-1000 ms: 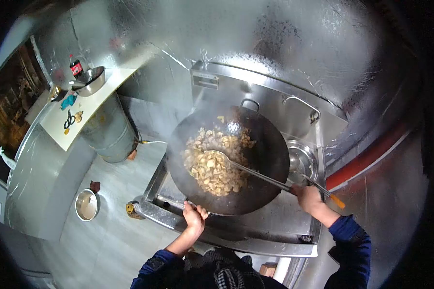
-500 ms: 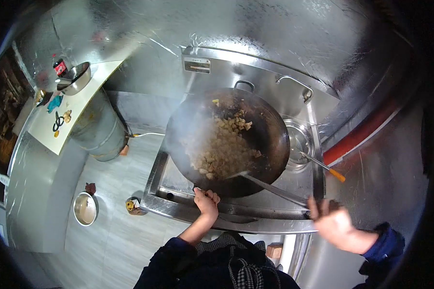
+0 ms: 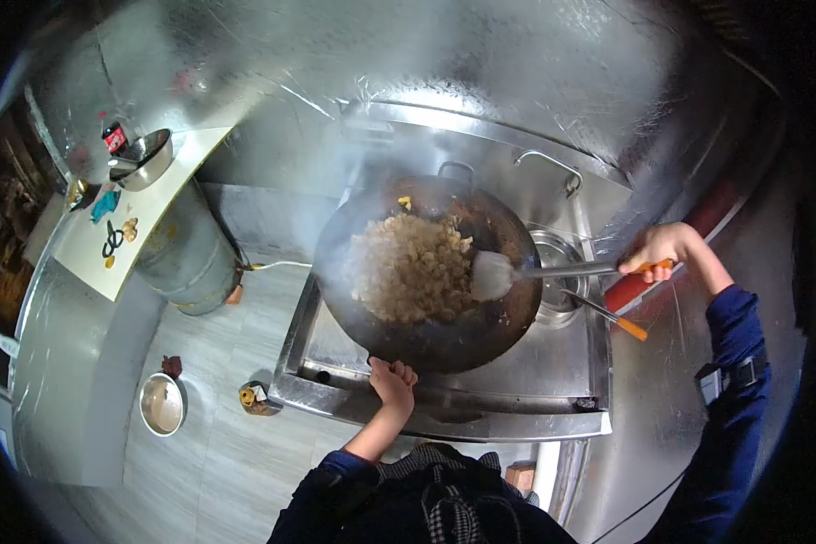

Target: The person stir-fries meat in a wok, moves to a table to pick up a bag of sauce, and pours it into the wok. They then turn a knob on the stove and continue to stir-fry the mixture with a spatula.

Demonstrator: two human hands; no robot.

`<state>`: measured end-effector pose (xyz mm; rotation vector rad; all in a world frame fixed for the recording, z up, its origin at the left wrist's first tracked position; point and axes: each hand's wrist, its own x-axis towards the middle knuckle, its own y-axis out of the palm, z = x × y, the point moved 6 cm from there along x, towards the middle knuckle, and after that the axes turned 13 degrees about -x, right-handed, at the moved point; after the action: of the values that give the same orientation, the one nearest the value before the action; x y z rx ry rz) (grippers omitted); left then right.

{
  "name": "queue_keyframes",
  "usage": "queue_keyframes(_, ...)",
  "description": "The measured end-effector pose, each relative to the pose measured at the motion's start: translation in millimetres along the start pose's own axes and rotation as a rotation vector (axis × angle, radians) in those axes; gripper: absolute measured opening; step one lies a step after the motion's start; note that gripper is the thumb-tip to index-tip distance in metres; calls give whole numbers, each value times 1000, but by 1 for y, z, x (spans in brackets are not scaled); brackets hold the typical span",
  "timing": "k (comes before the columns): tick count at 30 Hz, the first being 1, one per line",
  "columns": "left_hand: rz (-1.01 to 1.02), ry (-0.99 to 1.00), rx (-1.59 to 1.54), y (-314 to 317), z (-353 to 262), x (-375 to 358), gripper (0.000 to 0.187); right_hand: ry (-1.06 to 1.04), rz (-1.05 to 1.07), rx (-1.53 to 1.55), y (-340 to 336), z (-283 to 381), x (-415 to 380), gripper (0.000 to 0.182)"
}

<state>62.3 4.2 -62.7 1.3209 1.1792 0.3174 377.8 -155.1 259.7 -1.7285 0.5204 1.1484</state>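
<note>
A large dark wok [image 3: 399, 349] sits on the steel stove, holding a steaming heap of small pale-brown food pieces [image 3: 408, 272]. My left hand [image 3: 394, 383] is closed at the wok's near rim, gripping its handle, which the fingers mostly hide. My right hand [image 3: 653, 252] is wrapped round the orange-ended handle of a wok spatula [image 3: 492, 276]. The spatula's broad blade lies inside the wok at the right edge of the food. Steam blurs the wok's left side.
Right of the wok, a ladle [image 3: 627, 326] rests in a round metal pot [image 3: 553, 313] below a faucet [image 3: 553, 161]. On the left counter [image 3: 91, 258] are a steel bowl [image 3: 145, 163], a bottle [image 3: 113, 138] and scissors [image 3: 111, 238]. A metal basin [image 3: 162, 404] stands on the floor.
My right hand has moved up and away from me, swinging the spatula from the wok's near edge to its right side. The food is more heaped together. My left hand stays at the rim.
</note>
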Motion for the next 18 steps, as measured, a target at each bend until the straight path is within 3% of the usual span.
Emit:
queue_keyframes(3,-84,67,45,3,0,-3,40,19,79,21,-18,-21,25,30)
queue_keyframes(5,-117,132,74,6,1,-4,42,20,469,157,-13,-27,70,29)
queue_keyframes(7,-121,169,132,6,-2,-3,41,-47,153,33,0,5,105,22)
queue_keyframes(8,-145,175,134,10,-4,-7,40,-188,254,75,13,16,158,20)
queue_keyframes(10,-154,193,184,6,-5,-3,37,-370,145,120,41,59,183,19)
queue_keyframes(11,-202,224,198,8,-7,-4,37,-450,-161,18,44,72,167,25)
queue_keyframes(12,-180,236,228,7,-11,-2,37,-582,-227,-6,51,73,175,26)
queue_keyframes(13,-180,264,247,5,-16,0,36,-586,-211,-13,64,64,187,26)
queue_keyframes(15,-157,257,220,3,-29,4,35,-911,-1092,-540,63,73,152,20)
queue_keyframes(16,-127,225,164,3,-34,6,35,-847,-1252,-621,65,65,130,16)
queue_keyframes(17,-137,226,167,6,-39,6,35,-852,-1248,-627,64,62,111,16)
queue_keyframes(18,-121,214,168,5,-41,10,35,-556,-1220,-916,60,56,107,15)
